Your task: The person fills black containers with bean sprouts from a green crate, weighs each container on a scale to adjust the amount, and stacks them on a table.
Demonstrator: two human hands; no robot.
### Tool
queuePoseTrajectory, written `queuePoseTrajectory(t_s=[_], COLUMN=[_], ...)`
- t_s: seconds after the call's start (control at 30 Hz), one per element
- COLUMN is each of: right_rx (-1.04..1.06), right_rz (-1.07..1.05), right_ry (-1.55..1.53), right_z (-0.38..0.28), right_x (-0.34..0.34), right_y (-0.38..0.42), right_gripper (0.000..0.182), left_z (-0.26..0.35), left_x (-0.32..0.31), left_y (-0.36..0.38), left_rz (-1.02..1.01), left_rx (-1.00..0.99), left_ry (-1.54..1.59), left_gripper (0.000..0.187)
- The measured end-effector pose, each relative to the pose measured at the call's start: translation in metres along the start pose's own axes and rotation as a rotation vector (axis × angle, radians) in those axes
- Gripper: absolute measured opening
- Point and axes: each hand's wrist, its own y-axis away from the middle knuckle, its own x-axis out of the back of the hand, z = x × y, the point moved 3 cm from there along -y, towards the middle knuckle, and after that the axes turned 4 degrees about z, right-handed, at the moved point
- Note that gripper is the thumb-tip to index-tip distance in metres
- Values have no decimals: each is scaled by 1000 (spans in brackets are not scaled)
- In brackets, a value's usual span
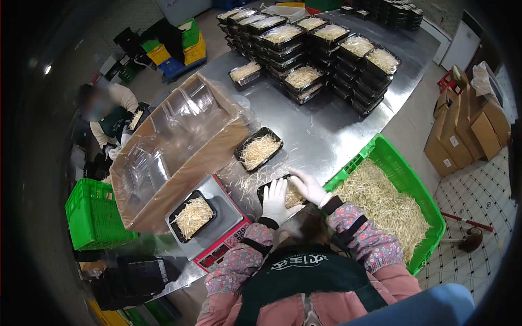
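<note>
Steadying tray [261, 192] of sprouts [294, 197], just below ctr of frame: L hand [275, 201] spreading fingers over left side, R hand [309, 188] covering right, can't tell if pinching. Pressing lightly, evenly w/ both is prob. helping most.

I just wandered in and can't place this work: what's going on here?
Someone has both gloved hands, the left hand and the right hand, over a black tray of what look like bean sprouts. More sprouts fill the green crate on their right. To their left, a filled tray sits on the scale. Filled trays stand stacked farther up the table.
</note>
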Motion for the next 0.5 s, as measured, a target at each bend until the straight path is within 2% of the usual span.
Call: queuePoseTrajectory(t_s=[0.07, 0.1, 0.17, 0.23, 0.27, 0.3, 0.33, 0.37, 0.4, 0.47, 0.5], right_rx=[-3, -35, 140, -87, -137, -179, -104, -19, 17, 74, -36], right_rz=[-14, -66, -68, -255, -288, -317, -238, -168, -94, -25, -40], right_ry=[214, 350, 584, 476, 437, 387, 315, 241, 185, -38, -110], right_z=[9, 37, 43, 30, 31, 34, 19, -1, -2, -37, -56], right_x=[-22, -40, -58, -58, -58, -52, -36, -21, -11, 54, 97], right_y=[4, 6, 17, 6, 1, -2, 4, 11, 17, 34, 43], right_gripper=[44, 50, 52, 49, 51, 54, 56, 58, 59, 53, 51], left_z=[-10, -18, -36, -35, -36, -40, -43, -47, -41, -27, -20], left_x=[-18, -32, -57, -52, -53, -58, -60, -63, -60, -34, -20], left_y=[-2, 1, 6, -3, -6, -10, -10, -6, -7, -5, -5], left_rz=[-72, -80, 41, 15, -45, -80, -148, -74, -72, -42, -12], left_rx=[75, 122, 58, 16, 89, 122, 145, 57, 64, 66, 56], left_ry=[74, 141, 58, 10, -63, -90, -89, -73, -6, 139, 221], left_gripper=[89, 85, 55, 45, 41, 40, 43, 53, 59, 71, 75])
